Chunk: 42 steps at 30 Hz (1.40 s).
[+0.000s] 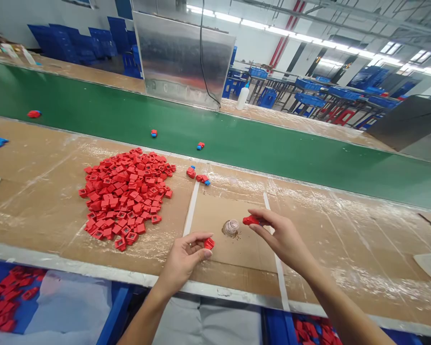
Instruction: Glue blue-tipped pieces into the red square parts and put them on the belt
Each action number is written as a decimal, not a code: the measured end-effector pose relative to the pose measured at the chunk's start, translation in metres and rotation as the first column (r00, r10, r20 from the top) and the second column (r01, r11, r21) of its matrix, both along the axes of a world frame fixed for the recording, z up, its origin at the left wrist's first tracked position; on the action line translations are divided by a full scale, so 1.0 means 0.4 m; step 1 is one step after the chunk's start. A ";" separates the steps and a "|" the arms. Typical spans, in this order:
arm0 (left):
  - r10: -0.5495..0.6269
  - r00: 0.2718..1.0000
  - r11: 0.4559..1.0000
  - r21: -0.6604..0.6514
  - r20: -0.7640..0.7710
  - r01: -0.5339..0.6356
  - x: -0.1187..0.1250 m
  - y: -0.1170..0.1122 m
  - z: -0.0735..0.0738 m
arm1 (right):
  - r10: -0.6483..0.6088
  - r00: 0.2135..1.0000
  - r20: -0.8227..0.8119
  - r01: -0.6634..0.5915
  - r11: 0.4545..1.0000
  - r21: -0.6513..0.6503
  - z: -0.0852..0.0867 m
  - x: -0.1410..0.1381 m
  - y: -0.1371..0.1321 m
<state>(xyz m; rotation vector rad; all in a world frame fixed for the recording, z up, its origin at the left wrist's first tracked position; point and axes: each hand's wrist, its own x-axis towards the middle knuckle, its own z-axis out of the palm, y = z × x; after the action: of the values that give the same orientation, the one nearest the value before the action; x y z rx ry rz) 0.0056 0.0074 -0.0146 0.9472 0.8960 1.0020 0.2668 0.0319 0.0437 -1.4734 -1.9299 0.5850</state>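
Above the cardboard [215, 211], left hand [185, 256] pinches one red piece [209, 243], right hand [283, 237] pinches a second red piece [251, 220]; both seemingly light, rigid, best gripped by edges

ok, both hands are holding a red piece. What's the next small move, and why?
Probably bring the left hand across to the right hand so the two parts meet. Each hand already pinches one in its fingers: a red piece on the left and a second red piece on the right. They are held apart above the cardboard, so neither hand needs the red pile.
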 end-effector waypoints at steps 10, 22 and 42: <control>0.042 0.996 0.997 -0.066 0.081 -0.036 -0.009 -0.008 0.010 | 0.092 0.953 0.290 -0.129 0.985 0.112 0.006 -0.054 -0.004; 0.033 0.988 0.998 -0.061 0.153 -0.024 -0.009 -0.007 0.008 | 0.127 0.920 0.370 -0.191 0.971 0.141 0.006 -0.067 -0.011; -0.074 0.993 0.997 -0.004 0.091 0.074 -0.014 -0.015 0.001 | -0.046 0.966 -0.254 0.062 0.997 0.054 -0.004 -0.180 -0.138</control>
<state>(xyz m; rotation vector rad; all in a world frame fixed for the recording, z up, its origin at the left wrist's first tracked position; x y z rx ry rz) 0.0001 0.0015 -0.0140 0.9148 0.7826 0.9704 0.1946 -0.0233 0.0420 -1.3389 -1.6905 0.6497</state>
